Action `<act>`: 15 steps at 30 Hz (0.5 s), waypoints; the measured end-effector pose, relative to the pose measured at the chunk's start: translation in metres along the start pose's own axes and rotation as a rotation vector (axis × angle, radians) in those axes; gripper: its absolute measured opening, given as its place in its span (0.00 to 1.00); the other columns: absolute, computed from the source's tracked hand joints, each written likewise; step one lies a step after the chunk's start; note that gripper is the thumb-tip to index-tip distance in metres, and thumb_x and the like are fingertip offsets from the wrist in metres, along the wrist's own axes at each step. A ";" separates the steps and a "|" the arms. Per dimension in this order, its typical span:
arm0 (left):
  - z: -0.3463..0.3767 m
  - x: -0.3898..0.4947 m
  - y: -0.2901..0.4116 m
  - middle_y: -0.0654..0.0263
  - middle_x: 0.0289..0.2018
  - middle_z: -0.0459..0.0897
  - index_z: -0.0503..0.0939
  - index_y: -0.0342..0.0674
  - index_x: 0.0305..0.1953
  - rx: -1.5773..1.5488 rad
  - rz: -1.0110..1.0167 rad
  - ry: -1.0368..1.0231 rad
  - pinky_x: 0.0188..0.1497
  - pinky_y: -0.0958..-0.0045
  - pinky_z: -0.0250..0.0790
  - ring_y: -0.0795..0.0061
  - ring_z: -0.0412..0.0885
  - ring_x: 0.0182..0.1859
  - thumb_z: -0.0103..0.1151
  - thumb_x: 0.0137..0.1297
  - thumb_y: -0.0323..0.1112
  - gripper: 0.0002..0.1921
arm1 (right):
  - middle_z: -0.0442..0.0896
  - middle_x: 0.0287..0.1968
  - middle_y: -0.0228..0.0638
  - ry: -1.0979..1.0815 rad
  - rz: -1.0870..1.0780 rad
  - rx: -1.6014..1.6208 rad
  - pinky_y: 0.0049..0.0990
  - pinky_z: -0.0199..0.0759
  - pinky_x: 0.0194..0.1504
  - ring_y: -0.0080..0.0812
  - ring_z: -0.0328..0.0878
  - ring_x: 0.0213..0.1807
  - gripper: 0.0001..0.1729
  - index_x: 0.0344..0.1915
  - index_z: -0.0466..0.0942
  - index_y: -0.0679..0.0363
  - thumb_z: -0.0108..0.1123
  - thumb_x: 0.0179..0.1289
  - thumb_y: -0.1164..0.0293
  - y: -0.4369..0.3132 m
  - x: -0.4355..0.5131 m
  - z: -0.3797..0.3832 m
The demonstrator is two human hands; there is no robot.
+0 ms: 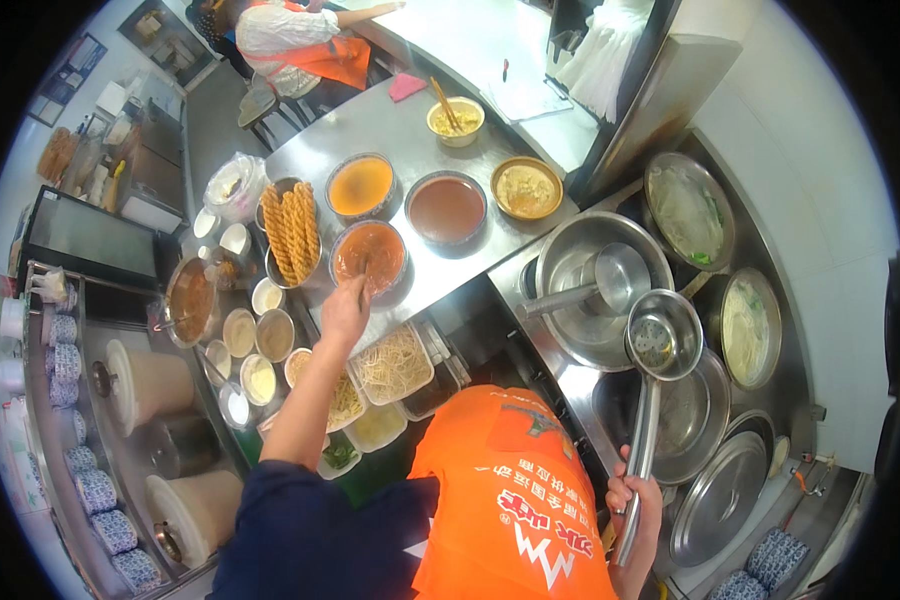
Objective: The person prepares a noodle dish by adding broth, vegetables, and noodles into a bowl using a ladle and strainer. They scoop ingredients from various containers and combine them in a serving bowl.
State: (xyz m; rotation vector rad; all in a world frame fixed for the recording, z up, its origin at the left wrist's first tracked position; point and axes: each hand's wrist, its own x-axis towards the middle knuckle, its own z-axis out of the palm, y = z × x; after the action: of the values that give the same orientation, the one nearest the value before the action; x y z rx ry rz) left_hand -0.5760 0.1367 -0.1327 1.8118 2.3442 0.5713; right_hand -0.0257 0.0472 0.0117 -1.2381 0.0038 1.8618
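Note:
My left hand (345, 309) is over the near rim of a bowl of orange-red sauce (367, 259), shut on a thin utensil whose lower end dips into the sauce. My right hand (636, 491) grips the long metal handle of a perforated ladle (654, 337). The ladle's round head hangs above the edge of a large steel basin (649, 259), in which a steel saucepan (624, 281) rests. Around the sauce bowl stand a bowl of yellow-orange liquid (360, 185), a bowl of brown liquid (446, 208) and twisted fried dough sticks (291, 234).
Seasoning bowls (275, 335) and a tub of bean sprouts (392, 364) lie near my left arm. Pans with noodles (750, 328) and greens (688, 214) line the right side. Stacked patterned bowls (96, 491) fill the left shelf. A person in an orange apron (345, 61) is beyond the counter.

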 end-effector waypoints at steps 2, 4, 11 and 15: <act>-0.001 0.000 0.000 0.48 0.43 0.85 0.81 0.38 0.51 0.042 -0.040 -0.065 0.48 0.48 0.77 0.43 0.84 0.46 0.54 0.74 0.33 0.11 | 0.77 0.44 0.42 -0.024 0.006 0.021 0.22 0.67 0.26 0.22 0.70 0.28 0.32 0.70 0.66 0.63 0.50 0.65 0.83 0.000 0.000 0.000; -0.002 0.000 0.001 0.48 0.44 0.85 0.81 0.38 0.52 -0.002 0.061 -0.051 0.48 0.48 0.76 0.43 0.84 0.46 0.54 0.74 0.34 0.11 | 0.78 0.44 0.42 -0.019 0.004 0.009 0.22 0.67 0.26 0.22 0.70 0.28 0.32 0.70 0.66 0.64 0.50 0.64 0.84 -0.001 0.000 -0.001; -0.005 0.000 0.003 0.50 0.44 0.86 0.82 0.38 0.50 0.038 0.011 0.002 0.48 0.49 0.77 0.44 0.84 0.46 0.55 0.73 0.33 0.10 | 0.78 0.44 0.42 -0.044 -0.001 0.026 0.22 0.67 0.26 0.21 0.70 0.28 0.32 0.69 0.66 0.64 0.49 0.64 0.84 -0.004 0.001 -0.003; -0.007 0.002 0.004 0.50 0.45 0.87 0.83 0.38 0.50 -0.013 0.065 -0.051 0.48 0.50 0.77 0.46 0.85 0.47 0.55 0.73 0.35 0.11 | 0.79 0.43 0.42 -0.041 0.006 0.035 0.22 0.67 0.26 0.22 0.70 0.27 0.32 0.69 0.66 0.64 0.49 0.64 0.85 -0.005 0.003 -0.005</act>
State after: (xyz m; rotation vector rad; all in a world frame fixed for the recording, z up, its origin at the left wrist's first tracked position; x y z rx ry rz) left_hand -0.5751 0.1385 -0.1243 1.8802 2.2515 0.5401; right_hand -0.0191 0.0502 0.0094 -1.1774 0.0176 1.8837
